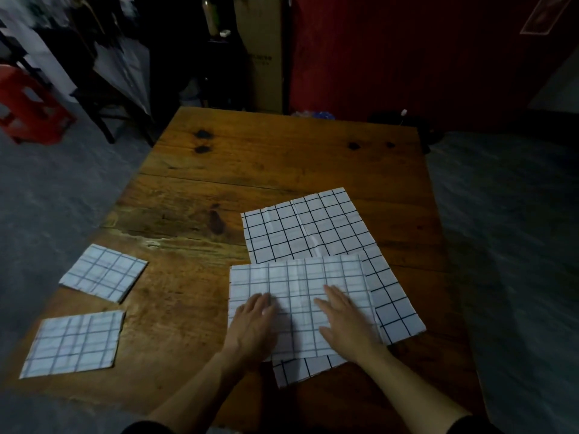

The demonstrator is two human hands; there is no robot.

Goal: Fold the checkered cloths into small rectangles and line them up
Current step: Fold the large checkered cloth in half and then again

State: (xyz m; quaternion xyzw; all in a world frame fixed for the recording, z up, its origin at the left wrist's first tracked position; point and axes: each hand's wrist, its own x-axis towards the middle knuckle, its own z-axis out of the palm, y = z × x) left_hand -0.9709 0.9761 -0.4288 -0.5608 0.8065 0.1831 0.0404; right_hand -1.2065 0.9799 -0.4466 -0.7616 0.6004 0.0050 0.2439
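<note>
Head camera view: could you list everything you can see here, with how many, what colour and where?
folded checkered cloths: 2, white with dark grid, table's left side.
unfolded checkered cloth: 1, white with black grid, right of centre.
half-folded checkered cloth: 1, white, lying on the unfolded one.
wooden table: 1, brown.
plastic stool: 1, red, far left floor.
cardboard box: 1, brown, behind table.
left hand: flat on the half-folded cloth.
right hand: flat beside it.

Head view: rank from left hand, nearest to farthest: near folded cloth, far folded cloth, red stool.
From the left hand:
1. Near folded cloth, table's near-left corner.
2. Far folded cloth, left edge, farther back.
3. Red stool, on the floor, far left.
</note>
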